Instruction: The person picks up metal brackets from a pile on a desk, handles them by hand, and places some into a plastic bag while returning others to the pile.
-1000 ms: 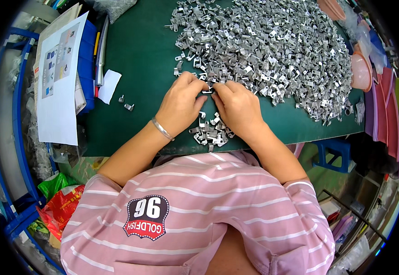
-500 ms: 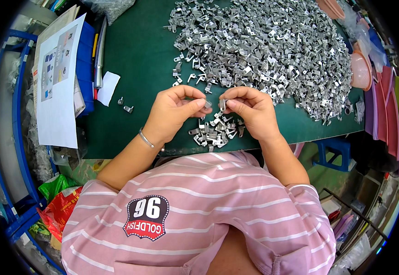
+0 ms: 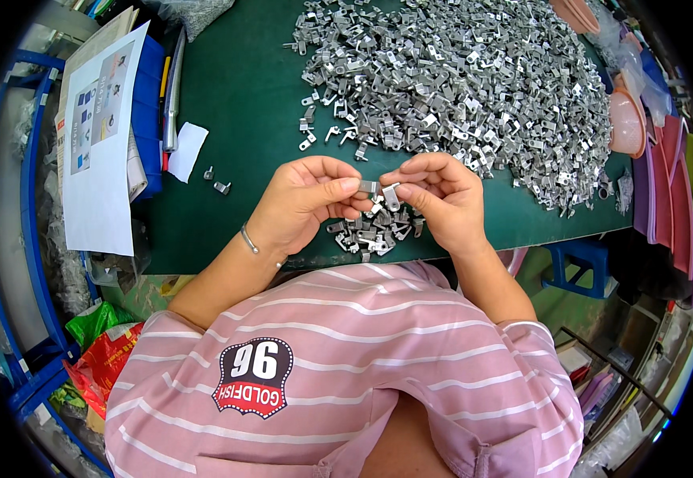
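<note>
Between thumb and fingers, my left hand (image 3: 308,197) pinches a small bent metal bracket (image 3: 369,186). A second metal bracket (image 3: 391,196) is pinched in my right hand (image 3: 442,199), close beside the first; I cannot tell whether the two pieces touch. Just below my fingers, a small heap of metal brackets (image 3: 368,237) lies near the front edge of the green table (image 3: 235,95). Beyond my right hand spreads a large pile of similar brackets (image 3: 458,88).
Two loose brackets (image 3: 221,188) lie left of my left hand, near a torn white paper (image 3: 188,151). A blue bin (image 3: 150,103) with a printed sheet (image 3: 99,143) stands at the left. Pink plastic bowls (image 3: 625,119) sit at the right edge, above a blue stool (image 3: 579,267).
My hands have drawn the two brackets nearer each other. The left bracket now sticks out further from my fingertips, and the right one has turned to show its flat face.
</note>
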Action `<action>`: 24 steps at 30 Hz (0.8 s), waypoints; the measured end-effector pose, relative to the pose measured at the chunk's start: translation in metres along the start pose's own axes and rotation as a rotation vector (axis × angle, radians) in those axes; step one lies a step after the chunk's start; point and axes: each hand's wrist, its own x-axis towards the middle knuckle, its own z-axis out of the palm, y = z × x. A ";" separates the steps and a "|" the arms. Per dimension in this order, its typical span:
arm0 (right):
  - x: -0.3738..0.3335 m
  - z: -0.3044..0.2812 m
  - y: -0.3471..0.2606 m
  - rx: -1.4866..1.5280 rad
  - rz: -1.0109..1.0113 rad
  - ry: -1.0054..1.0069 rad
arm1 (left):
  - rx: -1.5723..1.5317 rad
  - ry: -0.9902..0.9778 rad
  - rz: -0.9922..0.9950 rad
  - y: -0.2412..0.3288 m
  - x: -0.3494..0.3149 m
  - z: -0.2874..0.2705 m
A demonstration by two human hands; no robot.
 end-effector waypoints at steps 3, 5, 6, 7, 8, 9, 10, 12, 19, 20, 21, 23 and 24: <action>-0.004 0.002 -0.001 -0.074 -0.048 0.001 | 0.011 0.003 -0.016 0.002 -0.003 0.002; -0.004 -0.001 -0.002 -0.282 -0.139 -0.077 | 0.181 0.047 -0.031 0.004 -0.006 0.003; -0.005 -0.006 -0.006 -0.466 -0.206 -0.155 | 0.266 0.068 -0.039 0.004 -0.008 0.003; -0.005 -0.010 -0.008 -0.652 -0.274 -0.230 | 0.378 0.070 -0.080 0.005 -0.009 0.003; -0.004 -0.007 -0.005 -0.670 -0.358 -0.234 | 0.489 0.071 -0.121 0.005 -0.011 0.002; -0.003 -0.007 -0.005 -0.702 -0.380 -0.258 | 0.601 0.073 -0.162 0.005 -0.014 0.001; -0.001 -0.007 -0.005 -0.735 -0.402 -0.283 | 0.800 0.027 0.010 0.000 -0.014 -0.002; 0.006 -0.008 -0.003 -0.894 -0.512 -0.245 | 1.073 0.067 0.212 -0.001 -0.010 -0.003; 0.041 -0.004 0.009 -1.374 -0.611 -0.008 | 1.399 0.211 0.750 -0.010 0.040 0.003; 0.040 -0.004 0.010 -1.380 -0.600 0.003 | 1.423 0.216 0.724 -0.010 0.041 0.003; 0.040 -0.004 0.009 -1.386 -0.588 0.014 | 1.447 0.222 0.699 -0.009 0.043 0.003; 0.036 -0.007 0.008 -1.191 -0.448 0.072 | 1.405 0.218 0.636 -0.007 0.042 0.000; 0.033 -0.008 0.007 -1.023 -0.320 0.101 | 1.329 0.213 0.559 -0.004 0.039 0.001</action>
